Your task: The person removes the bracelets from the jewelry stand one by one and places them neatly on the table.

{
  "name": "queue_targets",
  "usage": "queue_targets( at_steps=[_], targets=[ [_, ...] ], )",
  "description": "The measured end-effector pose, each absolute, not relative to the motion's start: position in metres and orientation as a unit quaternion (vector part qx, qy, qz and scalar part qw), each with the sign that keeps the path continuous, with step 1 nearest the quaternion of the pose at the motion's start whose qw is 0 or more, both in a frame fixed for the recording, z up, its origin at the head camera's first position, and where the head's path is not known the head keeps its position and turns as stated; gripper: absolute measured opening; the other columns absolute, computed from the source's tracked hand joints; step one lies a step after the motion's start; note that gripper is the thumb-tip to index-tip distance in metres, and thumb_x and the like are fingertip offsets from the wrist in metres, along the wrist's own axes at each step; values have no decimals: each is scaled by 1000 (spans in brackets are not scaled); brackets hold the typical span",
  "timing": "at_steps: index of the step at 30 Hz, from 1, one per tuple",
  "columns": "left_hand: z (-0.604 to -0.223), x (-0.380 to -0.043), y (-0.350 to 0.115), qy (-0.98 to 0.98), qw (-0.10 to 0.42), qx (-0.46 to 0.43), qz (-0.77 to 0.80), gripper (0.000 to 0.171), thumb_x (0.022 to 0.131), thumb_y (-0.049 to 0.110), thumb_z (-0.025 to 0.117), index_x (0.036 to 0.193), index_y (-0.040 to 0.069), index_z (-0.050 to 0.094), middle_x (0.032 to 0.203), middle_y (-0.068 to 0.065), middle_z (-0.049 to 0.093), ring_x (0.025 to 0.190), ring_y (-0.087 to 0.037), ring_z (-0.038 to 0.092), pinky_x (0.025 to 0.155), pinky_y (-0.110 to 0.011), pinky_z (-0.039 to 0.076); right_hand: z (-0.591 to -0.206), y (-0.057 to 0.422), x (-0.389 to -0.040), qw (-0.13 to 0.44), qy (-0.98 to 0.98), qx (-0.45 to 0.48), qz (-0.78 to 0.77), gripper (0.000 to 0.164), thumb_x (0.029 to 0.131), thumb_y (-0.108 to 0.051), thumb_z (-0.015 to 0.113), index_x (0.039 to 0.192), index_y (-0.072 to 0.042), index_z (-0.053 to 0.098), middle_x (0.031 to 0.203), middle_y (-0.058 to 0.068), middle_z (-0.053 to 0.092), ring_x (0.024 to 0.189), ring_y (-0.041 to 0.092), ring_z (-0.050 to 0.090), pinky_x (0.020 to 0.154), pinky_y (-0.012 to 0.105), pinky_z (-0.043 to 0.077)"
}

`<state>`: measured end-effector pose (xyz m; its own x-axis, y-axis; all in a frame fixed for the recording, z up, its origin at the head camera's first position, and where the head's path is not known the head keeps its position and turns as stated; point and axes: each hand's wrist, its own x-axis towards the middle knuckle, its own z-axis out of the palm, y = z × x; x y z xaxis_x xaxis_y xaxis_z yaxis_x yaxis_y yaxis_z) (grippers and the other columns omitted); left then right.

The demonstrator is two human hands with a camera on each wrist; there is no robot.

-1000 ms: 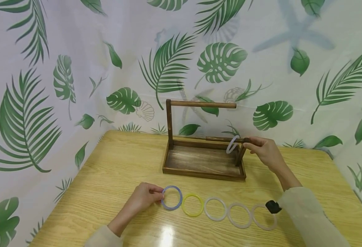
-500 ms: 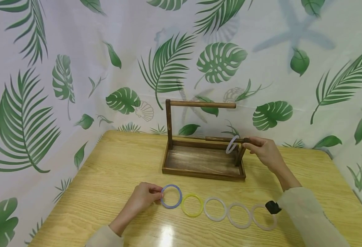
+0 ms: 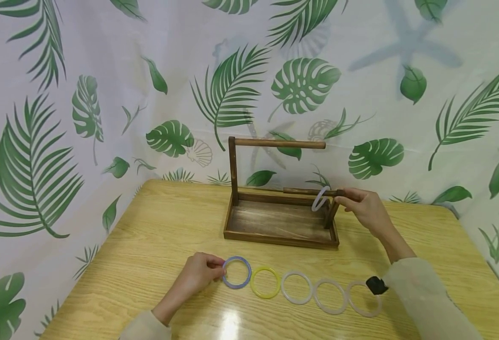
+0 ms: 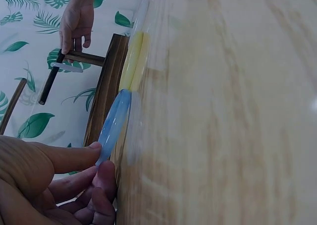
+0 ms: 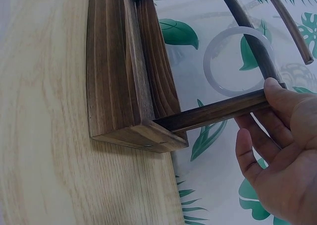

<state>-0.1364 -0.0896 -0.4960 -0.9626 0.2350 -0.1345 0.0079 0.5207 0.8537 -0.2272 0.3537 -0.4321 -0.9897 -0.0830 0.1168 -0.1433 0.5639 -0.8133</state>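
My left hand [image 3: 200, 273] pinches the left edge of a blue ring [image 3: 250, 274] between thumb and fingers, low over the tabletop. Touching or nearly touching that ring is a yellow ring [image 3: 265, 297]. On the far side, my right hand [image 3: 365, 208] grips the top of the short post [image 5: 218, 111] of a dark wooden stand [image 3: 281, 239]. From that post a lower bar [image 3: 296, 191] runs left, and a pale translucent ring [image 5: 207, 61] hangs on it near the post. The left wrist view shows the blue ring [image 4: 113, 128] tilted, its near end between thumb and fingertips.
Right of the yellow ring, a whitish ring [image 3: 296, 302] and two paler rings [image 3: 330, 312] lie in a row on the wooden table [image 3: 168, 212]. The stand's taller post carries a higher bar [image 3: 279, 143] with a free right end. A leaf-patterned cloth [image 3: 147, 108] hangs behind.
The blue ring rose very slightly half a second ago and is now a little lower again, with my left hand still on it. The right hand and the stand have not visibly moved.
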Motion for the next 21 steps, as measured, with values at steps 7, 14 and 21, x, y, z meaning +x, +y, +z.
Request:
queue_targets(
  at_steps=[7,14,21],
  targets=[
    [-496,-136,-90,864,118,74,484,22,90,3,78,109,-8,76,85,-5,75,71,-14,69,62,-27,57,-433,354,-226,32,-875,68,477,60,105,-36,62,148,5,52,146,27,54,89,-1,63,79,19,52],
    [-496,-136,-90,860,115,69,492,23,90,2,79,110,-8,75,86,-5,74,72,-14,69,61,-26,56,-433,354,-228,34,-875,68,478,59,105,-35,62,147,5,53,145,27,55,88,-1,63,78,18,53],
    [-493,-138,-92,860,103,72,494,27,90,6,80,113,-7,75,90,-5,74,75,-16,68,62,-26,55,-434,354,-229,35,-874,69,480,57,106,-34,62,146,6,54,143,27,57,88,-1,64,78,19,53]
  ],
)
